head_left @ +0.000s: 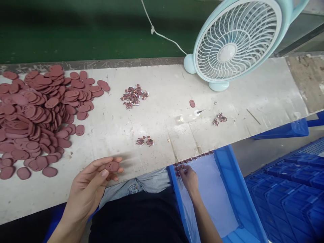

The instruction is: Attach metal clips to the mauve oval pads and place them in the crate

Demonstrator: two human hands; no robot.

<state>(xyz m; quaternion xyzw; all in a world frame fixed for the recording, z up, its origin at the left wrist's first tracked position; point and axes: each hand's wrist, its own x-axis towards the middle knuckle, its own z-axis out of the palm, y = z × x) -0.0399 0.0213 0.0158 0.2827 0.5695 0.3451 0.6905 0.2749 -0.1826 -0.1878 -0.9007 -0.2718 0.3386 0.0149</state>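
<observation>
My left hand (95, 182) holds a flat reddish-brown oval piece (112, 166) between thumb and fingers, just above the table's front edge. The piece has small marks or holes on its face. My right hand (188, 179) reaches into a blue crate (224, 168) and its fingers are pinched together at a row of small brown pieces (199, 156) along the crate's near-table end. What lies between those fingertips is hidden. A large heap of similar oval pieces (37, 111) covers the table's left side.
On the table (157, 135) lie a pile of small brown-and-white parts (134, 96), two smaller clusters (145, 140), a single oval piece (192, 103) and a clear bottle with a thin dark tip (189, 116). A pale blue fan (219, 86) stands behind. Blue crates (291, 192) are stacked at right.
</observation>
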